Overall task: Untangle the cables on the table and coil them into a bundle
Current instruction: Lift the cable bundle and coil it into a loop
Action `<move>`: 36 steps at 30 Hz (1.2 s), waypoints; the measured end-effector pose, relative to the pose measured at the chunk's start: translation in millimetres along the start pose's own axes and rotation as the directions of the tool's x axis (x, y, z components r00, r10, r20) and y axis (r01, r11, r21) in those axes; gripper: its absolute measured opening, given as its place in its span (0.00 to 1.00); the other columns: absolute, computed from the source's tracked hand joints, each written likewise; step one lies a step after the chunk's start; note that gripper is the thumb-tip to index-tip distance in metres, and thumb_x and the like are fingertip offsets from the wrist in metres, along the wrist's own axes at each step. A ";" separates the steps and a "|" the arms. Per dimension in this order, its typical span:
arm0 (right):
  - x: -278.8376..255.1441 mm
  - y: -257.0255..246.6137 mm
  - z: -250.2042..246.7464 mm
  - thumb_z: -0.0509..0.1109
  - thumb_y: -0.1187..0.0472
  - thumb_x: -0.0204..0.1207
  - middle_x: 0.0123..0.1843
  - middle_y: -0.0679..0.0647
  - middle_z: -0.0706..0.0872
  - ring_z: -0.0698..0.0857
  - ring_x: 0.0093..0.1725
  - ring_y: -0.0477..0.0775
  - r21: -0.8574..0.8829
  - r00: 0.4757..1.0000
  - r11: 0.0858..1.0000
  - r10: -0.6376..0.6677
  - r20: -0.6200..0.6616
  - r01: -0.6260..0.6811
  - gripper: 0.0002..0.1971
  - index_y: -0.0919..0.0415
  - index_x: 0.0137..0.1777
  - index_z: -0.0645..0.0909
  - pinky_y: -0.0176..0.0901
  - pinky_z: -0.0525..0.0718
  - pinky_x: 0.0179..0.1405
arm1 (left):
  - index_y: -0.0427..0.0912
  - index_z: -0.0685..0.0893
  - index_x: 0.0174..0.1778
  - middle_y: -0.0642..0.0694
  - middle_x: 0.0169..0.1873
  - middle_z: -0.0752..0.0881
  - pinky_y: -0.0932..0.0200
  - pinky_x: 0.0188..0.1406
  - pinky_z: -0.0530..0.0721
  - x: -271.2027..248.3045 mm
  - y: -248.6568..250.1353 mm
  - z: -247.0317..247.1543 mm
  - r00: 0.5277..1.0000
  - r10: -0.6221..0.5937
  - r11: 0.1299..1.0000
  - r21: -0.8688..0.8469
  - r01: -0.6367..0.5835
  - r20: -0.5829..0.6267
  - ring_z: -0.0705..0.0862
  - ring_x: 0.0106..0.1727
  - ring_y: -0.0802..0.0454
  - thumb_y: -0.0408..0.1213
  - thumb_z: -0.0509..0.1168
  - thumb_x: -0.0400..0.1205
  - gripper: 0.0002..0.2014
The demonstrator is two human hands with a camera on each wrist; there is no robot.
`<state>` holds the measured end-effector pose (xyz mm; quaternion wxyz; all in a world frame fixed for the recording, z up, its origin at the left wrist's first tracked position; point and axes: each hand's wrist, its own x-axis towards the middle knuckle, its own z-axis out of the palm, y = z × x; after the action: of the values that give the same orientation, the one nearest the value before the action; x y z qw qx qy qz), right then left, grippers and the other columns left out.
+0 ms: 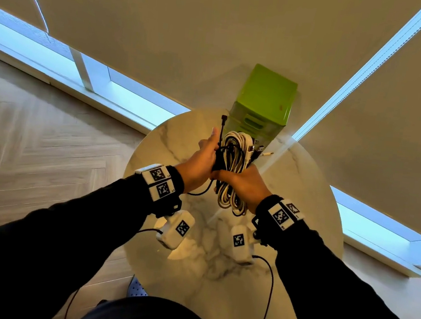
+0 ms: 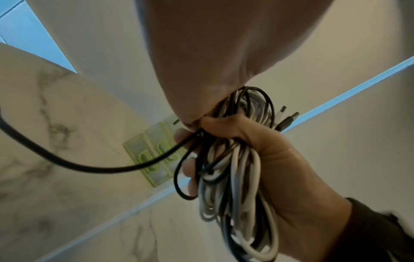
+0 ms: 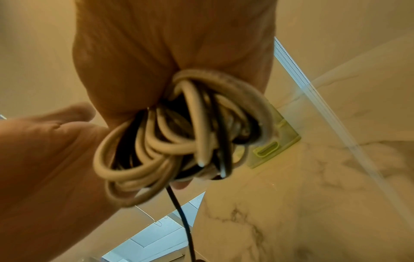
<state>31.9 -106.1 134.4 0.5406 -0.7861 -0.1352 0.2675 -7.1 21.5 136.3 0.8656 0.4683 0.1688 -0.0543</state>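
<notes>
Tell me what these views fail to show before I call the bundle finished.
- Left hand fingers: its own back hides them in the head view, so its grip is unclear.
- Cable bundle middle: covered by the right hand.
- Loose black cable: far end leaves the left-wrist frame.
- Plug types: too small.

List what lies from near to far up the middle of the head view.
Bare marble table → right hand gripping the cable bundle → connector ends → green box → window blind.
</notes>
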 end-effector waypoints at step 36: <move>-17.0 -18.1 -40.0 0.69 0.68 0.72 0.36 0.60 0.78 0.81 0.33 0.57 0.561 0.949 0.793 0.066 0.308 -0.237 0.04 0.68 0.38 0.77 0.49 0.83 0.39 | 0.41 0.70 0.34 0.44 0.32 0.69 0.63 0.36 0.73 -26.8 9.7 -75.0 0.981 0.195 0.623 0.774 -0.115 -0.011 0.70 0.30 0.56 0.58 0.63 0.84 0.24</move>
<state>42.1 -138.9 166.6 0.7109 -0.5423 -0.0539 0.4445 -47.9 87.4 115.4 0.5762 0.8067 0.1290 -0.0240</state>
